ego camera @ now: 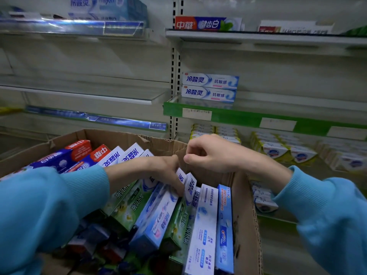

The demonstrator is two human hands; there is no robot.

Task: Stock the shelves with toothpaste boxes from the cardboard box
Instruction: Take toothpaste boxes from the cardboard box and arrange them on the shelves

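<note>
Left hand (160, 167) down in the cardboard box (244, 215), fingers grasping a white toothpaste box (189, 187); right hand (206, 153) loosely curled above the rim, holding nothing

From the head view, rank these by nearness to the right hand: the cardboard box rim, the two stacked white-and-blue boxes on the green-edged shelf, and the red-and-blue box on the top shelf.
From the right hand:
1. Cardboard box rim, directly beneath it.
2. Two stacked white-and-blue boxes, above on the green-edged shelf.
3. Red-and-blue box, highest, on the top shelf.
</note>
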